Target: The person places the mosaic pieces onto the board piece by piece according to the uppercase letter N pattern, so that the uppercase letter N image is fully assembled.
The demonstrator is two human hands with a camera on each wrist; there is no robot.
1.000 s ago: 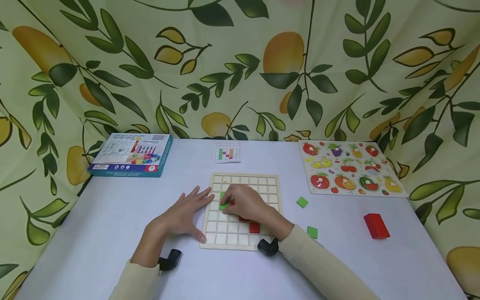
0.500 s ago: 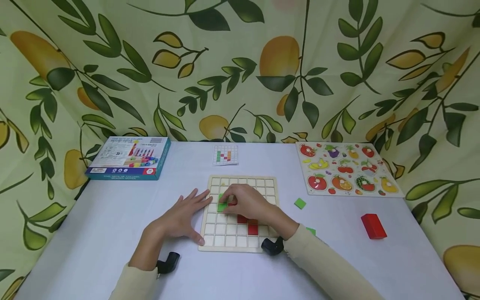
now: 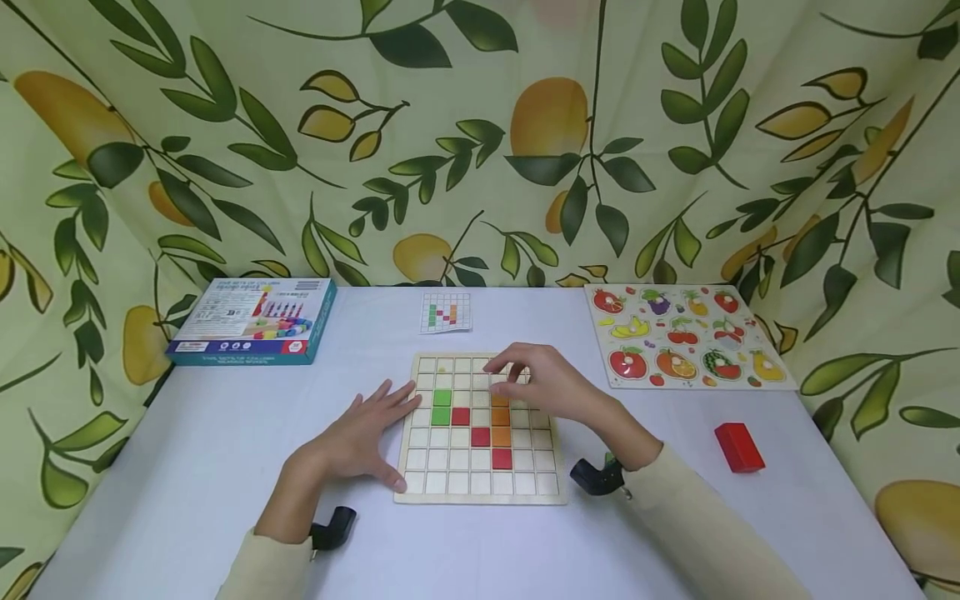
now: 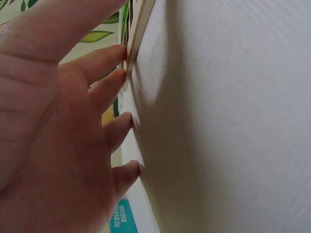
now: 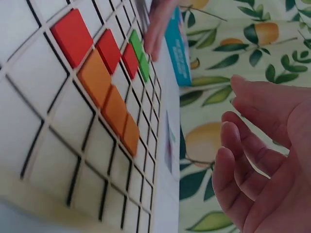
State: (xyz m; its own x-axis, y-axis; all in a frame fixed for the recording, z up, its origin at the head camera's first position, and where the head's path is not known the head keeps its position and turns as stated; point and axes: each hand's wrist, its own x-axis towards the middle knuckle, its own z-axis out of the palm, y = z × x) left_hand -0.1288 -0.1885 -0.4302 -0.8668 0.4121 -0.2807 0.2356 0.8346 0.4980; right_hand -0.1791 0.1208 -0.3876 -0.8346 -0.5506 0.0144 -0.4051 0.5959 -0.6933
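Note:
A wooden grid board (image 3: 480,498) lies on the white table. Set in its squares are two green tiles (image 3: 441,416) stacked in a column, three red tiles (image 3: 480,436) stepping down diagonally, and three orange tiles (image 3: 501,437) in a column. My left hand (image 3: 367,437) rests at the board's left edge, fingers spread; the left wrist view shows its fingertips right at the rim. Over the upper right of the board hovers my right hand (image 3: 551,379), fingers loosely bent with nothing between them, as the right wrist view (image 5: 265,160) confirms. A loose green tile (image 3: 609,458) peeks out behind the right wrist.
Behind the board lies a small pattern card (image 3: 446,312) with coloured squares. A boxed toy set (image 3: 251,321) sits at the back left, a fruit puzzle board (image 3: 690,337) at the back right. A red block (image 3: 739,447) stands at the right.
My right hand has let go of a green tile at the left of the board and moved right, uncovering the red and orange tiles. My left hand stays put.

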